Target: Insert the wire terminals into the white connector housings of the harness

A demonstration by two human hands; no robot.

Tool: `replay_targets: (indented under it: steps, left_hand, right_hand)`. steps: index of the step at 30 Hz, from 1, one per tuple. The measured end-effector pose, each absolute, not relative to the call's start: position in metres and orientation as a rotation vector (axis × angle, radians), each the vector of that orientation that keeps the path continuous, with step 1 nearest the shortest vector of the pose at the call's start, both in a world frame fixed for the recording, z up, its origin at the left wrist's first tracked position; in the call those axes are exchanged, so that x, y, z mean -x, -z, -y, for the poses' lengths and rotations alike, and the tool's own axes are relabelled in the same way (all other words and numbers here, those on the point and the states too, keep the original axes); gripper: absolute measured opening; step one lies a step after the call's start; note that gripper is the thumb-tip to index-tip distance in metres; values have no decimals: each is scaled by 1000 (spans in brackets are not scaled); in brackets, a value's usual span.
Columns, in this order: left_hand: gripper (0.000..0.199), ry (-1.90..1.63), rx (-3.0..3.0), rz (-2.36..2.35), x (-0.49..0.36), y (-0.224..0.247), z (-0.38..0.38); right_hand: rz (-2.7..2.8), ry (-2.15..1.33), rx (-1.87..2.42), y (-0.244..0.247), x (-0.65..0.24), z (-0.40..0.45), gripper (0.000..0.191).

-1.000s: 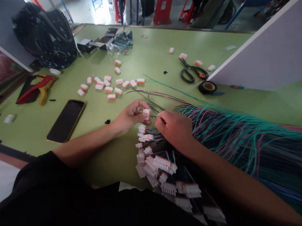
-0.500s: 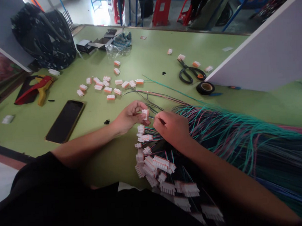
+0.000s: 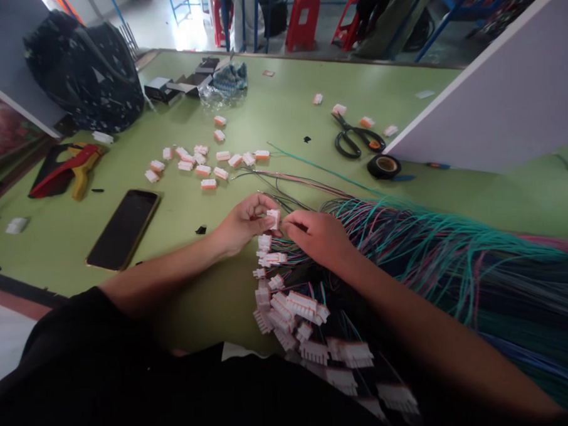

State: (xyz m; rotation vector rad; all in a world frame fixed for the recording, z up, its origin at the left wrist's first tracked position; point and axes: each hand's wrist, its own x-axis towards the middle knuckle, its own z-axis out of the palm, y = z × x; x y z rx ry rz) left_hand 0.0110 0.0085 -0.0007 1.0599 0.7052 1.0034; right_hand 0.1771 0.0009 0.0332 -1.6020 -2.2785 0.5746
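My left hand (image 3: 251, 222) pinches a small white-and-orange connector housing (image 3: 273, 218) between thumb and fingers. Just to its right, my right hand (image 3: 319, 231) is closed on a thin wire whose end points at the housing; whether the tip is inside, I cannot tell. Loose dark wires (image 3: 286, 203) lie behind both hands. Below them, several wired white connectors (image 3: 301, 305) hang in a cluster toward my lap. A thick bundle of green, pink and dark wires (image 3: 421, 232) spreads to the right, partly behind my right forearm.
Loose connector housings (image 3: 202, 170) are scattered mid-table. At left lie a phone (image 3: 123, 229) and a red-and-yellow tool (image 3: 68, 169). Black scissors (image 3: 356, 137) and a roll of black tape (image 3: 384, 166) sit near the white partition (image 3: 495, 97). A dark patterned bag (image 3: 84, 71) stands back left.
My right hand has moved slightly left, bringing the wire closer to the housing. My left hand holds the housing almost in the same place.
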Motion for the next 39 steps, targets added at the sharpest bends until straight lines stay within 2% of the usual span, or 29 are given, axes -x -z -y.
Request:
replay_targets:
  steps: [3, 14, 24, 31, 39]
  left_hand:
    - [32, -1000, -1032, -727, -11, 2, -9]
    - [30, -1045, -929, -876, -16, 11, -3]
    - [29, -1028, -1031, -766, -13, 6, -7]
    - [16, -1004, -1182, -790, -11, -5, -4]
    - [23, -996, -1146, -803, -10, -1, -6]
  right_hand:
    - [2189, -708, 1600, -33, -180, -4, 18]
    - [2306, -461, 1500, -23, -176, -1, 18]
    - [2174, -695, 1406, -24, -176, -1, 16]
    - [2091, -836, 1436, -26, -175, 1, 17]
    - [1973, -939, 1462, -26, -176, -4, 14]
